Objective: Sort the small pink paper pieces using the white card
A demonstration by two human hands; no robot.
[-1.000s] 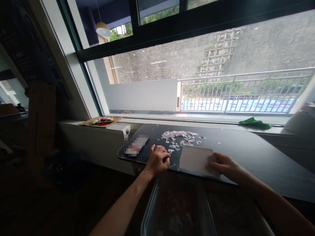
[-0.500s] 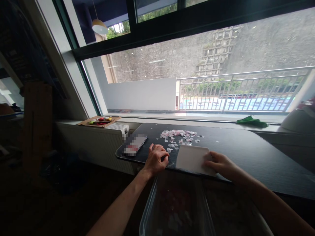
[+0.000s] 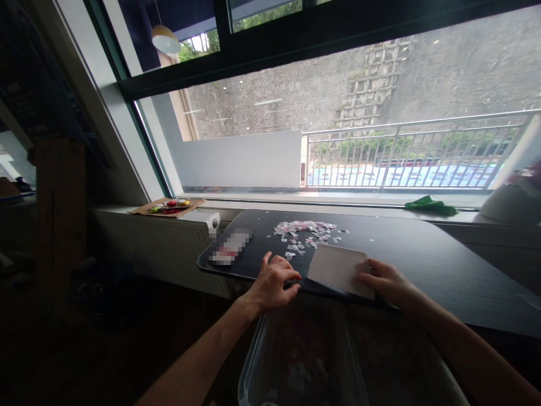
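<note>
My right hand (image 3: 382,280) grips the right side of a flat white card or board (image 3: 338,268), thumb on one face, held at the table's near edge. My left hand (image 3: 276,282) is at the same edge, left of the card and apart from it, with its fingers bent but apart and nothing in them. Beyond both hands a heap of small pale paper pieces (image 3: 304,228) lies spread on the dark table (image 3: 406,248). Below the edge stands a clear plastic bin (image 3: 249,366) with paper bits dimly visible inside.
A phone-like object (image 3: 231,248), blurred out, lies at the table's left end. Past it are a radiator (image 3: 160,242) and cardboard (image 3: 143,210) bearing small coloured items. On the sill to the right rests a green cloth (image 3: 431,205), under a large window.
The card has shifted slightly right and tilted in my right hand. My left hand has moved a little right and nearer, its thumb and fingers opening. The view has shifted slightly.
</note>
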